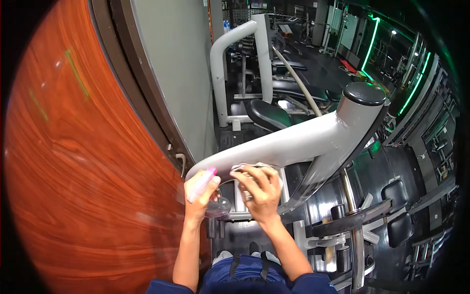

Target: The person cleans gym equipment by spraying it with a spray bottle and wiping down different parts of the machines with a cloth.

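Note:
My left hand (pixel 203 189) grips a clear spray bottle (pixel 219 208) with a pink and whitish trigger head (pixel 203 183). Some pinkish liquid shows low in the bottle. In my right hand (pixel 260 191) is a crumpled light cloth (pixel 248 183), partly hidden behind the fingers. Both hands are close to a thick silver-grey tube (pixel 279 145) of a gym machine frame. The cloth is at the tube's lower edge; I cannot tell whether it presses on it. A black cap (pixel 364 93) tops the frame's upright end at the right.
A glossy reddish wood panel (pixel 99 154) rises close on my left, beside a grey wall (pixel 172 66) and a small handle (pixel 181 163). Ahead stands another grey frame with a black padded seat (pixel 270 114) and a bar (pixel 297 81). Padded equipment (pixel 396 194) is on the right.

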`<state>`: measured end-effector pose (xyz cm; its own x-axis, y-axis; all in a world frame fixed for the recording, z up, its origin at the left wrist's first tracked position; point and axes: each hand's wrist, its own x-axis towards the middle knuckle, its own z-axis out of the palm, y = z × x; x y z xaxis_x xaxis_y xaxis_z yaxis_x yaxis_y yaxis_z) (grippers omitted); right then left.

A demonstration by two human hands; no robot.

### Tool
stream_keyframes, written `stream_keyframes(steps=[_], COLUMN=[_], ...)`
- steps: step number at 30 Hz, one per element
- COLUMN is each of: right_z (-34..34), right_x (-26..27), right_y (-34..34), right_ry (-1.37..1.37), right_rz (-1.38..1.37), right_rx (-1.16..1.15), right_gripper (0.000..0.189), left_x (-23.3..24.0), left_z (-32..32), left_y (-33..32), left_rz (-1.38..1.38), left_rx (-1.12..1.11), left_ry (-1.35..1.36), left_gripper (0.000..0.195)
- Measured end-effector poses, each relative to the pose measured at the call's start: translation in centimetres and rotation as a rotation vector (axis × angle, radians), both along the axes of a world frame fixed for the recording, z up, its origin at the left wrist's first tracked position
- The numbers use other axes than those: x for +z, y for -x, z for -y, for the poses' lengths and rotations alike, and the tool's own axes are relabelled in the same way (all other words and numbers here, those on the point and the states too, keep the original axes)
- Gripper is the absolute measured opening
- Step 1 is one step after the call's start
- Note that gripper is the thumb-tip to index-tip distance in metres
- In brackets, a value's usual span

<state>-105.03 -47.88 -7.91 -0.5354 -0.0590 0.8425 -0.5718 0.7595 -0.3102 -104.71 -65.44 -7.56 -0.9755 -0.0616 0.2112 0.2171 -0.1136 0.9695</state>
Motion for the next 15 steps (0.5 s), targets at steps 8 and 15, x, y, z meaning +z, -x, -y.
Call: stream_keyframes(steps=[8,15], right_z=[-1.3,2.9], right_x=[5.9,6.3], right_y=[-0.1,1.5], right_ry=[-0.113,-0.353], right_rz=[0.026,0.133], right_rx=[-0.125,0.081], right_gripper=[0.038,0.031], left_x=[-0.9,-1.9], left_z=[1.4,1.0], left_y=[1.3,2.2], left_rz=[-0.052,-0.052], left_rx=[-0.02,-0.02], left_ry=[-0.154,-0.409], left_gripper=[0.025,0.025])
